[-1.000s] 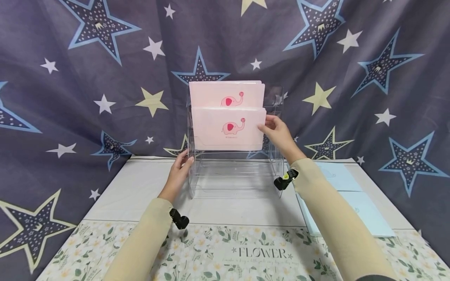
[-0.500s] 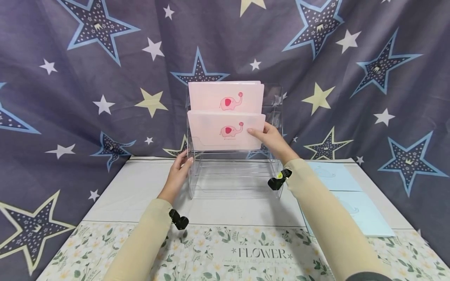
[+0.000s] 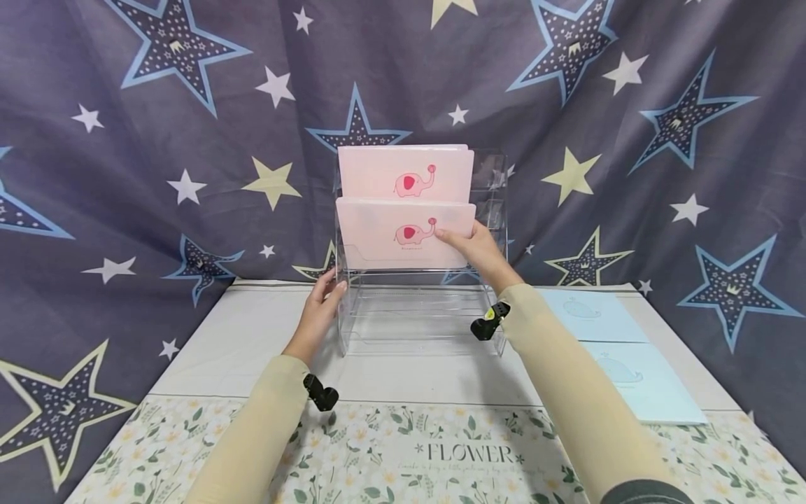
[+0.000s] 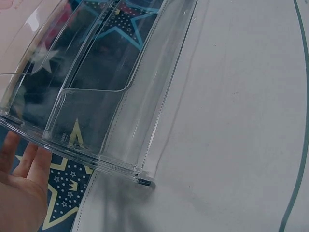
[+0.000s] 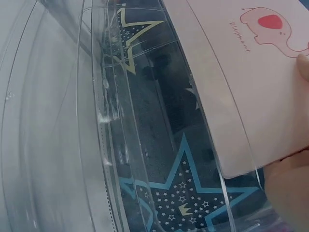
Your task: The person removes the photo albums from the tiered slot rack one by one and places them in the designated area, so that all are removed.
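Observation:
A clear acrylic display rack with stepped tiers stands on the table. Pink notebooks with a red-eared elephant fill its upper tiers: a rear one, with another edge behind it, and a lower front one. At the front notebook's right edge, my right hand pinches it, thumb on the cover and fingers behind. In the right wrist view, this notebook sits behind the tier's clear lip. My left hand touches the rack's left side panel from outside; the left wrist view shows straight fingers against it.
Light blue whale notebooks lie in two piles on the right, partly behind my right sleeve. A floral cloth covers the table's front over a white cover. A starry dark curtain hangs close behind the rack.
The front notebook has dropped slightly lower in its tier and shifted a little left. My right hand has slid left and down, its thumb further onto the cover. The left hand stays put.

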{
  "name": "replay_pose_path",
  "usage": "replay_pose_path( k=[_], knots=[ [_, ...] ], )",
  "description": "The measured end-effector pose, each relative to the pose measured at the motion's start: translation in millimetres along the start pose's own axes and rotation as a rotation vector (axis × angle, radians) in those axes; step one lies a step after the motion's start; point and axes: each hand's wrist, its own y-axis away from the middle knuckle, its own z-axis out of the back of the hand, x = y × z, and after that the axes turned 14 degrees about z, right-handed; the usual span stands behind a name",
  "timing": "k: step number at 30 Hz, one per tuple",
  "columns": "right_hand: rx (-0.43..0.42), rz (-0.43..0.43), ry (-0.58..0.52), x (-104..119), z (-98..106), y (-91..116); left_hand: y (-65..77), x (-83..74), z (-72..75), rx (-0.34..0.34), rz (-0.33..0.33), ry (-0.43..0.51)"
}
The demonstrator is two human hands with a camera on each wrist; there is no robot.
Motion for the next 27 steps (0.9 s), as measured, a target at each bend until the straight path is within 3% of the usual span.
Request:
replay_pose_path(
  k=[10, 19, 27],
  knots=[
    [0.056, 0.014, -0.112, -1.6, -1.0, -2.2, 1.8, -3.1, 1.5, 0.012, 0.014, 0.011],
    [0.035, 0.025, -0.145, -4.7, -2.1, -2.1, 0.6, -3.3, 0.0, -0.003, -0.008, -0.002],
    [0.012, 0.025, -0.184, -6.0, -4.9, 0.4, 2.8, -1.9, -1.2, 0.004, 0.014, 0.006]
  ],
)
